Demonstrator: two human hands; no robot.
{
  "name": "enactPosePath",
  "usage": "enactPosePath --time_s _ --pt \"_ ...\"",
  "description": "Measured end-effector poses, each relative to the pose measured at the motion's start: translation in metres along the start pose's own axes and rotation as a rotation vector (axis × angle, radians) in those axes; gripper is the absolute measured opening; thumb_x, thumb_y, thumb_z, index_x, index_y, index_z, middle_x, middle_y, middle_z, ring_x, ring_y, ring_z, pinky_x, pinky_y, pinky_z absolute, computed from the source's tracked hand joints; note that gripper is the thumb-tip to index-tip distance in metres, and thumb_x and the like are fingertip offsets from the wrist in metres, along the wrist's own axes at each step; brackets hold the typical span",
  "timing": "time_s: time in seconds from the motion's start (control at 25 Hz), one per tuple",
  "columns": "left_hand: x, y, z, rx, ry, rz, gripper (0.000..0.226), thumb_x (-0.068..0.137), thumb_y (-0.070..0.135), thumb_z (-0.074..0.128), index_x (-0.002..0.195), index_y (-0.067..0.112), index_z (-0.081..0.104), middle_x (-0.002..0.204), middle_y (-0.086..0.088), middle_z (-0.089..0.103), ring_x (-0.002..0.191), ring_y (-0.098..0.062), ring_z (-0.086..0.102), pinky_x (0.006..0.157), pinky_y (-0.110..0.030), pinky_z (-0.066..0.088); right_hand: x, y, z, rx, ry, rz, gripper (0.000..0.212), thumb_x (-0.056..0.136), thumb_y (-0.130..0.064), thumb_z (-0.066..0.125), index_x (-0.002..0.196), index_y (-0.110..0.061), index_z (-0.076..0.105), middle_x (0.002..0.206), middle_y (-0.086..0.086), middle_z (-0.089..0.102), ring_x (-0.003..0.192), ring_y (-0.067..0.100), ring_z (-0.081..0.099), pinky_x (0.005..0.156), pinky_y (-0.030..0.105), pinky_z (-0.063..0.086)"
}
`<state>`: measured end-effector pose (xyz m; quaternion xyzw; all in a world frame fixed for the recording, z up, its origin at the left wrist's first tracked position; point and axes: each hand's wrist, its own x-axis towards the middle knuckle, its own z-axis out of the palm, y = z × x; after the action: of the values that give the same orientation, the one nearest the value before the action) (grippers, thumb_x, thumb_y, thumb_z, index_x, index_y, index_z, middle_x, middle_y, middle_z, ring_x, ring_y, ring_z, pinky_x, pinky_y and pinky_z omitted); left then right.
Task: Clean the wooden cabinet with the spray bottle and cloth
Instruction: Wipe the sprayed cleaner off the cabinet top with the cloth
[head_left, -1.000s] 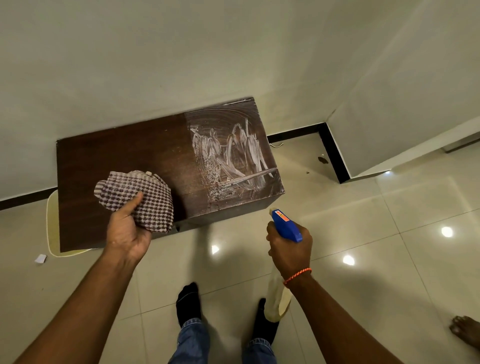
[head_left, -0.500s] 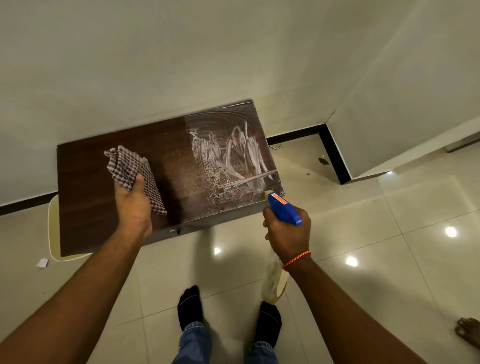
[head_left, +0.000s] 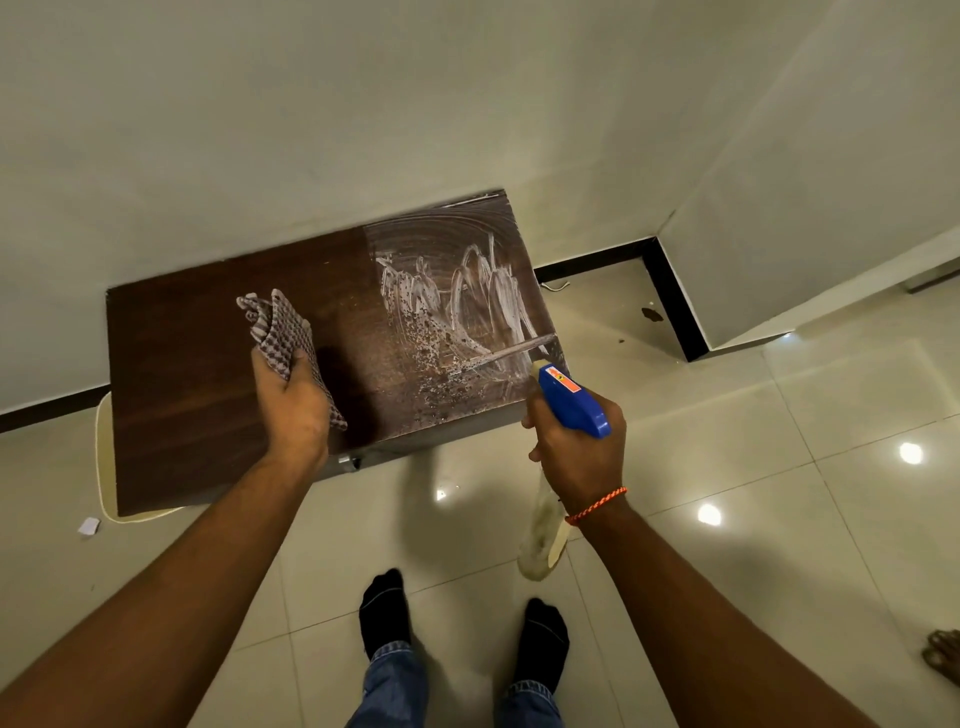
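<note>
A low dark wooden cabinet (head_left: 187, 395) stands against the wall. The right half of its top is covered in white smears and specks; the left half looks plain. My left hand (head_left: 293, 402) grips a bunched checked cloth (head_left: 280, 325) over the middle of the top. My right hand (head_left: 579, 457) holds a spray bottle with a blue head (head_left: 571, 400) at the cabinet's front right corner, nozzle aimed at the smeared area. The pale bottle body (head_left: 543, 535) hangs below my wrist.
Glossy tiled floor (head_left: 779, 519) spreads in front and to the right. A wall corner with a black skirting (head_left: 670, 306) juts out at the right. A pale mat (head_left: 104, 467) lies under the cabinet's left end. Another person's bare foot (head_left: 943, 657) shows at the right edge.
My left hand carried the cloth from the cabinet's front left toward the middle of the top. My right hand brought the spray bottle up to the front right corner.
</note>
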<state>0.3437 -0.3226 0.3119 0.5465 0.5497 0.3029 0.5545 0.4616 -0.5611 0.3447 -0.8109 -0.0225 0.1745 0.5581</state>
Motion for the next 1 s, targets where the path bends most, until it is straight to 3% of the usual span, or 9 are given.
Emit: enactPosePath --time_s 0.2,0.28,0.4,0.48,0.56,0.72,0.84,0.92,1.0 --pt "0.031 0.02 0.016 0.19 -0.069 0.211 0.041 0.104 0.006 0.045 0.144 0.016 0.046 0.132 0.005 0.059 0.113 0.006 0.058 0.105 -0.015 0.044 0.017 -0.013 0.005 0.024 0.016 -0.041 0.019 0.086 -0.014 0.072 0.079 0.003 0.068 0.067 0.027 0.063 0.057 0.047 0.058 0.055 0.052 0.057" --pt "0.047 0.029 0.023 0.339 -0.101 0.338 0.049 0.1 -0.001 0.044 0.147 0.013 0.044 0.141 -0.006 0.056 0.129 -0.011 0.053 0.114 -0.025 0.04 0.017 -0.013 0.005 0.028 0.014 -0.035 0.017 0.086 -0.014 0.072 0.082 0.002 0.069 0.067 0.025 0.064 0.058 0.045 0.06 0.056 0.052 0.058" --pt "0.056 0.026 0.037 0.641 -0.268 0.478 0.062 0.096 -0.009 0.044 0.154 0.009 0.036 0.161 -0.017 0.034 0.151 -0.032 0.027 0.128 -0.044 0.017 0.012 -0.006 0.003 0.011 0.017 -0.041 0.015 0.089 -0.017 0.071 0.084 -0.003 0.07 0.069 0.022 0.067 0.057 0.042 0.061 0.058 0.051 0.059" --pt "0.039 0.006 0.043 0.924 -0.512 0.401 0.072 0.097 -0.005 0.046 0.161 0.02 0.025 0.171 -0.011 0.01 0.156 -0.036 0.005 0.127 -0.053 0.004 0.006 0.002 -0.001 -0.006 0.011 -0.034 0.015 0.09 -0.017 0.07 0.083 -0.003 0.069 0.068 0.022 0.066 0.056 0.042 0.061 0.058 0.052 0.059" --pt "0.013 -0.023 0.042 1.159 -0.632 0.3 0.077 0.1 0.01 0.049 0.164 0.03 0.01 0.171 -0.005 -0.012 0.156 -0.039 -0.01 0.124 -0.061 -0.001 0.0 0.01 -0.005 -0.005 0.003 -0.01 0.012 0.09 -0.014 0.07 0.082 -0.005 0.068 0.068 0.022 0.066 0.056 0.043 0.06 0.058 0.053 0.059" --pt "-0.024 -0.053 0.035 1.166 -0.586 0.234 0.081 0.097 0.049 0.051 0.162 0.036 0.004 0.169 -0.001 -0.021 0.154 -0.039 -0.017 0.123 -0.06 -0.007 -0.006 0.022 -0.011 -0.029 0.002 0.01 0.015 0.089 -0.012 0.07 0.081 0.001 0.07 0.068 0.022 0.065 0.055 0.044 0.059 0.057 0.051 0.058" --pt "-0.042 -0.062 0.042 1.17 -0.576 0.122 0.08 0.094 0.078 0.022 0.161 0.04 0.0 0.169 -0.001 -0.024 0.154 -0.039 -0.02 0.122 -0.059 -0.01 -0.009 0.023 -0.013 -0.015 0.002 0.023 0.015 0.089 -0.013 0.07 0.082 -0.001 0.069 0.069 0.023 0.065 0.056 0.046 0.058 0.056 0.047 0.057" --pt "-0.049 -0.066 0.056 1.184 -0.532 0.059 0.078 0.093 0.075 0.007 0.162 0.038 0.0 0.169 -0.001 -0.024 0.154 -0.041 -0.018 0.123 -0.063 -0.007 -0.01 0.022 -0.013 -0.007 -0.001 0.026 0.012 0.089 -0.013 0.07 0.083 -0.003 0.069 0.069 0.023 0.065 0.057 0.046 0.059 0.055 0.044 0.057" --pt "-0.047 -0.068 0.072 1.226 -0.435 0.061 0.07 0.1 0.066 0.011 0.163 0.036 0.0 0.17 -0.002 -0.019 0.154 -0.045 -0.013 0.122 -0.066 -0.001 -0.01 0.022 -0.012 -0.01 -0.003 0.027 0.012 0.089 -0.013 0.07 0.084 -0.002 0.07 0.069 0.022 0.066 0.057 0.045 0.059 0.054 0.041 0.056"
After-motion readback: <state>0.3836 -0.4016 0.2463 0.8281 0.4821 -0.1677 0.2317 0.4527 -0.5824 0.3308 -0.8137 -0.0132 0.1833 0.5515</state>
